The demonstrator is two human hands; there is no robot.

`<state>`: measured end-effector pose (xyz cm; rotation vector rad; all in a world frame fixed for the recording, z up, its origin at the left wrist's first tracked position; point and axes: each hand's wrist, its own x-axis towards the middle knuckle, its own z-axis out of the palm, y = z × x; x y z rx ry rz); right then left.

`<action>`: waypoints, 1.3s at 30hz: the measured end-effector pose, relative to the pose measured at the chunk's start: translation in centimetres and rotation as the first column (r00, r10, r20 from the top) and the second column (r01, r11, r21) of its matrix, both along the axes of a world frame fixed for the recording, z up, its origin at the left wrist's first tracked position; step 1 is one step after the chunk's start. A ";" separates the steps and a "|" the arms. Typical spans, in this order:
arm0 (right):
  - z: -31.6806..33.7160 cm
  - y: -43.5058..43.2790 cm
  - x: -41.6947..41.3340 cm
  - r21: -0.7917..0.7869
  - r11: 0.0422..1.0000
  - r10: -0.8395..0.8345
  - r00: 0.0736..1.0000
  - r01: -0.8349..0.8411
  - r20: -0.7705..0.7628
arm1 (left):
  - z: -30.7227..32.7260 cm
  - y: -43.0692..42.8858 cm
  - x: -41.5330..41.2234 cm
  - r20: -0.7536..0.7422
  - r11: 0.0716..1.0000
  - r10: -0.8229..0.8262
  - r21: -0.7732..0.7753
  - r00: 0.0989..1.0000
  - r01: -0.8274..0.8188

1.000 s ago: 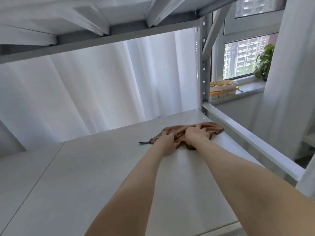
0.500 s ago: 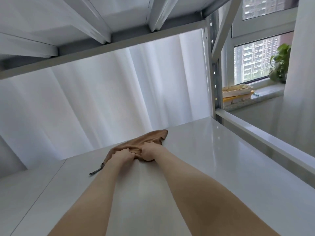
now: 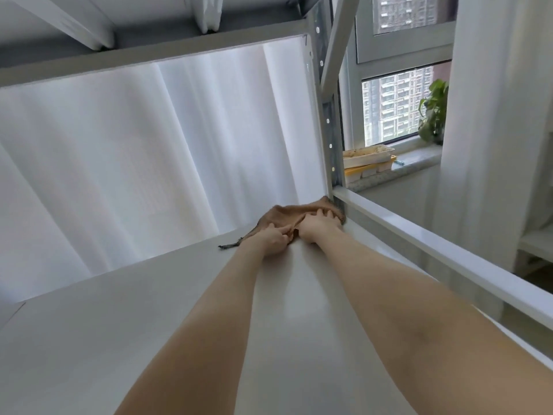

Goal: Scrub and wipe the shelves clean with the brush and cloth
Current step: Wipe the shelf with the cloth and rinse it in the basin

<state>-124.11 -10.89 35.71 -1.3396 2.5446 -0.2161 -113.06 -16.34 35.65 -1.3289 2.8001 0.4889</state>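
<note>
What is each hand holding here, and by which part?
The crumpled brown cloth: the left hand pinches its near edge, while the right hand presses flat on its right end, in the white metal shelf corner.

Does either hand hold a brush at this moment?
No, the left hand grips and the right hand presses the brown cloth on the shelf, and no brush is in view.

Bright, soft daylight pours in from the window [image 3: 395, 106] up and right of the right grip [image 3: 318, 227], glowing through the sheer curtain [image 3: 149, 160] behind it. Pale glare streaks the shelf [image 3: 296, 295] below that grip. Wide-angle bending skews the edges and the view is slightly soft.
</note>
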 end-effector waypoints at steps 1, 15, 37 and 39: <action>0.1 0.5 -0.1 0.005 1.000 -0.012 1.000 0.012 0.002 | 0.2 0.6 -0.3 0.034 1.000 -0.010 -0.001 0.999 0.010; 2.7 9.7 7.1 0.186 0.969 0.151 0.985 -0.165 0.088 | 3.3 11.0 7.6 0.187 0.989 0.027 0.139 0.982 -0.053; 5.0 26.7 10.9 0.326 0.940 0.118 0.993 -0.103 -0.029 | 2.6 28.8 9.5 0.122 0.976 0.010 0.213 0.992 -0.036; 5.6 27.6 10.8 0.405 0.907 0.162 0.983 -0.113 -0.089 | 2.0 29.5 9.2 0.141 0.978 -0.011 0.209 0.990 -0.019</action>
